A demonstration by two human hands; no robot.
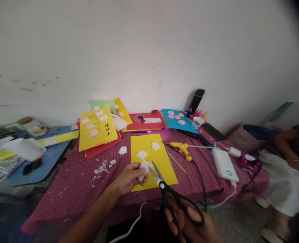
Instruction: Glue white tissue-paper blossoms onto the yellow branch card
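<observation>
Between the thumb and fingers of my left hand [132, 176] is a small folded piece of white paper [144, 169]. My right hand [183, 219] grips black-handled scissors [162, 185], fingers through the loops. The blades are apart, their tips right beside the paper's edge. Below both lies a yellow sheet [162, 165] bearing two white paper flowers [142, 154] and thin drawn stems. To the left on the cloth are white paper scraps [102, 167] and a white cut-out shape [123, 150].
A yellow glue gun [182, 148] lies right of the sheet, its cord trailing down. Farther right is a white power bank [224, 164]. Flower cards [99, 128] are stacked back left; a blue card [181, 120] leans near a black bottle [197, 100]. A person [291, 158] sits at far right.
</observation>
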